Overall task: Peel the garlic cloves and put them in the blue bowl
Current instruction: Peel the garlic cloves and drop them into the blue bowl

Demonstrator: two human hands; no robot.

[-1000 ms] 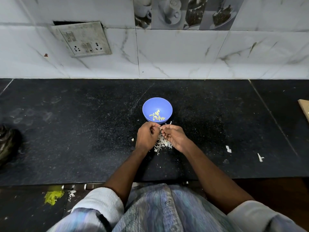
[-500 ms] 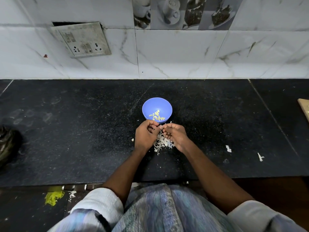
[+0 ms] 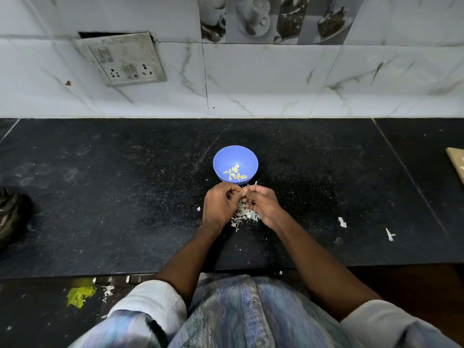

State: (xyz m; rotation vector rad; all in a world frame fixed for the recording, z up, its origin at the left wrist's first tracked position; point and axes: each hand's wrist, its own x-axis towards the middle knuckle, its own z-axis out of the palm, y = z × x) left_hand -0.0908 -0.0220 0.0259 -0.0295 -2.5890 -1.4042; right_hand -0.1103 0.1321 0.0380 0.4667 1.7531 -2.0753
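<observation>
A small blue bowl (image 3: 235, 156) stands in the middle of the black counter with several peeled garlic cloves (image 3: 235, 172) in it. Just in front of the bowl, my left hand (image 3: 219, 206) and my right hand (image 3: 263, 203) meet fingertip to fingertip and pinch one small garlic clove (image 3: 243, 192) between them. The clove is mostly hidden by my fingers. A thin strip of skin sticks up from my right fingers. Under my hands lies a heap of white garlic peels (image 3: 244, 215).
White peel scraps (image 3: 342, 222) lie on the counter to the right. A dark crumpled bag (image 3: 12, 217) sits at the left edge, a wooden board corner (image 3: 457, 162) at the right edge. The tiled wall with a socket plate (image 3: 123, 60) is behind.
My hands have stayed in front of the bowl; the fingers have shifted slightly as they work at the clove. The bowl has not moved.
</observation>
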